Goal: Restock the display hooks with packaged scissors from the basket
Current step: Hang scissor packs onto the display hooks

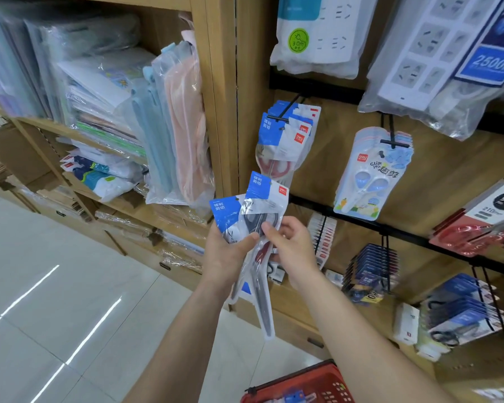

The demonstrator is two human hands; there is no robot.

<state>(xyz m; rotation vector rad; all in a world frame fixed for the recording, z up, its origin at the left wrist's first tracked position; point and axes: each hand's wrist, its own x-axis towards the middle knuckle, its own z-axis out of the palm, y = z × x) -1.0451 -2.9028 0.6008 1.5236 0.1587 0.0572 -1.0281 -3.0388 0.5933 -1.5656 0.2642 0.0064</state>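
Observation:
My left hand (229,253) grips a small bundle of packaged scissors (227,216) with blue-and-white header cards. My right hand (288,242) pinches the front pack (266,205) of that bundle, which stands a little higher than the others; its long clear sleeve hangs down past my wrists. Just above, a black display hook (285,112) carries several matching scissors packs (285,141). The red basket (300,382) sits at the bottom edge, partly cut off, with one pack visible inside.
Right of that hook hang child scissors packs (370,175), power strips (314,33) above, and more scissors and small packs on lower hooks (463,309). A wooden upright (220,112) separates shelves of plastic folders (99,97) at left. Tiled floor lies below left.

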